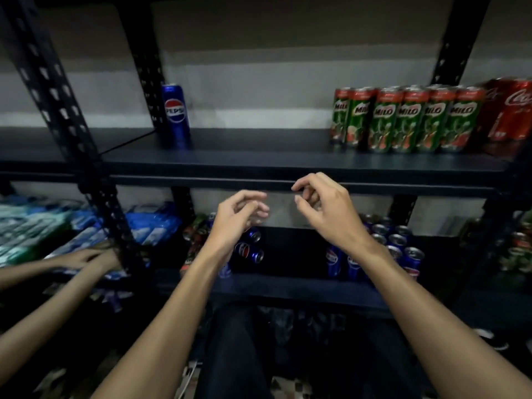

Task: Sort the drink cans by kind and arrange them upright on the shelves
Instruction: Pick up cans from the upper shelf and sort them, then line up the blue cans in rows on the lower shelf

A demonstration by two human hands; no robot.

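Note:
One blue Pepsi can (176, 114) stands upright at the left of the upper shelf (259, 161). A block of green Milo cans (403, 120) stands upright at its right, with red Coca-Cola cans (512, 110) beyond them. On the lower shelf (288, 286), Pepsi cans lie tipped (250, 250) in the middle and several stand upright (403, 249) to the right. My left hand (239, 214) and my right hand (322, 205) hover in front of the upper shelf's edge, fingers curled and apart, holding nothing.
Another person's hands (89, 259) reach into blue and green packages (34, 228) on the neighbouring rack at the left. A black perforated upright (66, 122) divides the racks. More red and green cans (518, 246) sit at the lower right. My dark-trousered legs (244, 355) are below.

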